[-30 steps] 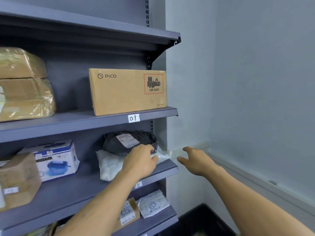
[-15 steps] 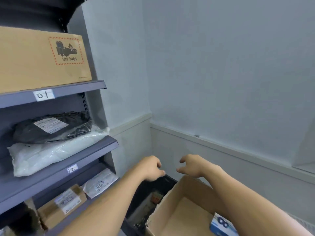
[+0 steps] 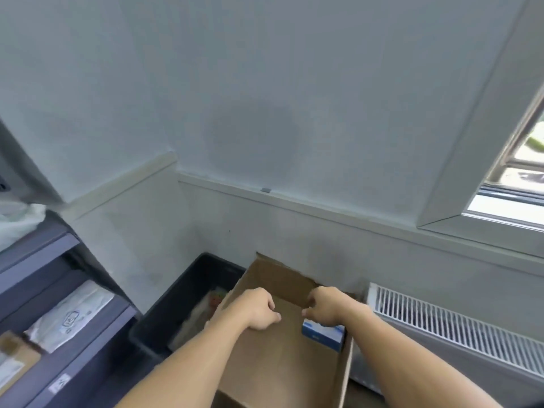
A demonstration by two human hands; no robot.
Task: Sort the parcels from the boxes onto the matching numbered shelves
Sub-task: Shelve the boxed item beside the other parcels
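An open brown cardboard box [image 3: 282,360] stands on the floor below me. A blue and white parcel [image 3: 323,337] lies against its right wall. My left hand [image 3: 253,309] hovers over the box's left side, fingers loosely curled, holding nothing. My right hand [image 3: 328,304] hangs just above the blue parcel with curled fingers, also holding nothing. The grey shelves [image 3: 35,254] are at the left edge, with a white parcel [image 3: 69,315] and a brown parcel [image 3: 14,360] on a lower shelf.
A black bin [image 3: 164,313] with some items inside stands between the shelves and the box. A white radiator [image 3: 453,328] runs along the wall on the right, under a window [image 3: 518,172]. The wall corner is straight ahead.
My view has swung right and down, from the shelves to the box. Both hands left the shelf with the black and white bags and came down over the open box.
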